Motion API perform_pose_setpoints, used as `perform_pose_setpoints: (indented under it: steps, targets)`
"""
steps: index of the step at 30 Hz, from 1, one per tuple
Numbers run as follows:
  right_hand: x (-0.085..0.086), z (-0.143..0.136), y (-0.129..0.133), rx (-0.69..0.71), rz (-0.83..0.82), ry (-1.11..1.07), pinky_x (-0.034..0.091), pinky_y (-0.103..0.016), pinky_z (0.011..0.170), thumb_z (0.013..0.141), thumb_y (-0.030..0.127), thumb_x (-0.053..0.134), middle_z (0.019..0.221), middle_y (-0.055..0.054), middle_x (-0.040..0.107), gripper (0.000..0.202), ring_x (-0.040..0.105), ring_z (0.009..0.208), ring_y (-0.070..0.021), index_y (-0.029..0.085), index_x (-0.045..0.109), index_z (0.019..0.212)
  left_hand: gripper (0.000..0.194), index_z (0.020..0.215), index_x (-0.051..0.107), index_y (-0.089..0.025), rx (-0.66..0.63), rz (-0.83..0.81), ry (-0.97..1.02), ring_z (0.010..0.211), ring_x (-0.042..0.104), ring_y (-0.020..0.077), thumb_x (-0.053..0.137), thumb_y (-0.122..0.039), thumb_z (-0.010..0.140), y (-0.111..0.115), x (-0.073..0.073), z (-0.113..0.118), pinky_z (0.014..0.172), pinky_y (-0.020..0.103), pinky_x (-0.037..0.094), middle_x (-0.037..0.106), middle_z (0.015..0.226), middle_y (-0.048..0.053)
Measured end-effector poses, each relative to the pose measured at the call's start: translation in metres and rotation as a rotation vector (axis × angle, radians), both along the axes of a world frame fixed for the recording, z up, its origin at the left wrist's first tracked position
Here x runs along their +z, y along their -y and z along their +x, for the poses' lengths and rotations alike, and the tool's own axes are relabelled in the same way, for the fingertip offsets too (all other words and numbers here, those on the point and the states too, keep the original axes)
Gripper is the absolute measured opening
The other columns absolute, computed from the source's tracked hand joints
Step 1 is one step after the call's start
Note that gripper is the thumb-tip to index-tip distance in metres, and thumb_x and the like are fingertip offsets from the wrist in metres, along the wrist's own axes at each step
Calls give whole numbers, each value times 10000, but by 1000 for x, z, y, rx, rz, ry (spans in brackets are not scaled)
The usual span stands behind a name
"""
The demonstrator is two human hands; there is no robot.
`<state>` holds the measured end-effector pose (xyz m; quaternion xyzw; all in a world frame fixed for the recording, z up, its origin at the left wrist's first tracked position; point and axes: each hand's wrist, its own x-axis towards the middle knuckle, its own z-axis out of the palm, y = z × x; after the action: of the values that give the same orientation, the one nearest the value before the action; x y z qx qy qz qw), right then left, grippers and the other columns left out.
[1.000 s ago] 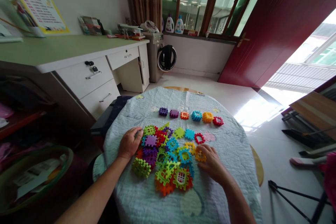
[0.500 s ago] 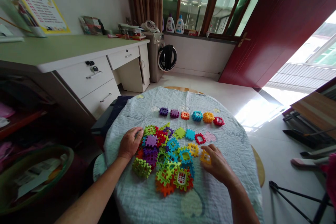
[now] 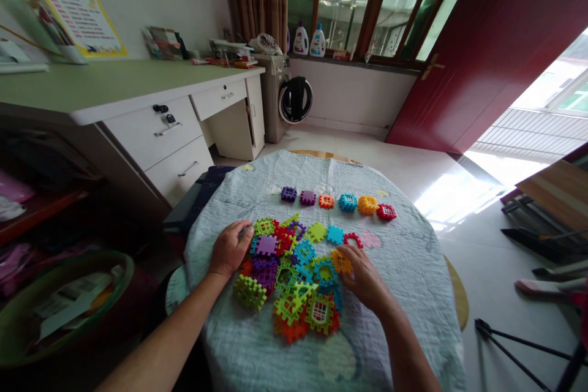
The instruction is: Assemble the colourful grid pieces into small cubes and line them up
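A pile of colourful notched plastic pieces [image 3: 285, 275] lies on the cloth-covered round table [image 3: 243, 196]. My left hand [image 3: 230, 249] rests at the pile's left edge, thumb and forefinger slightly apart, near a green piece [image 3: 265, 226]; nothing shows in it. At the pile's right side, my right hand [image 3: 362, 274] has its fingers closed at a yellow piece [image 3: 340, 261], partly covering it. Above that hand lie a red frame piece [image 3: 353, 240], a blue piece [image 3: 335, 234] and a lime piece [image 3: 316, 232]. Small stacks, including a purple one [image 3: 289, 194] and a red one [image 3: 386, 212], form a row farther back.
A green-topped desk [image 3: 138, 82] with white drawers stands at the left, above a green-rimmed basket [image 3: 124, 294]. Behind the table are a washing machine [image 3: 275, 95] and a red door [image 3: 441, 43]. Black tripod legs [image 3: 519, 343] stand at the right.
My right hand has moved left with a yellow piece, up to the yellow piece at the pile's edge. My left hand has stayed at the pile. The view has shifted slightly.
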<state>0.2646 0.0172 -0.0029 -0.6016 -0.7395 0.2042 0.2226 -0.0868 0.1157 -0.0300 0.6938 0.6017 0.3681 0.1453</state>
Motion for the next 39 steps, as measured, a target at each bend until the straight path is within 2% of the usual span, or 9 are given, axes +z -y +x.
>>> perform_pose_setpoints:
  steps: [12,19,23,32,39]
  targets:
    - [5,-3,5,-78,29,191,425,-393,966,696,115,570,1131,-101,545,577,499,1056,-241,180,566,1270,405,979,664,-174,8,1,0,1045,634,259,444,-487,847,1,0,1,1001,411,466,708,1064,109]
    - [9,-14,8,-134,83,363,426,-401,951,691,76,554,1156,-95,552,556,491,1054,-263,241,612,1219,399,970,666,-182,7,6,-9,1039,640,257,443,-489,845,1,3,2,999,408,472,712,1058,108]
    - [12,-22,12,-176,130,428,427,-403,937,732,72,551,1185,-95,556,532,498,1057,-267,271,605,1222,388,964,668,-185,11,15,-6,1029,643,257,447,-479,839,1,2,2,991,408,477,714,1052,108]
    - [4,-25,22,-273,174,417,438,-417,926,781,88,524,1236,-118,541,523,499,1055,-282,225,568,1285,376,955,665,-182,9,15,6,1022,644,257,453,-466,830,1,2,2,988,409,477,715,1040,111]
    - [-13,-1,25,-351,98,156,430,-399,972,796,261,550,1204,-96,568,487,519,1070,-259,219,549,1281,386,964,665,-174,6,12,-4,1031,643,264,450,-467,834,1,2,2,990,412,477,714,1042,113]
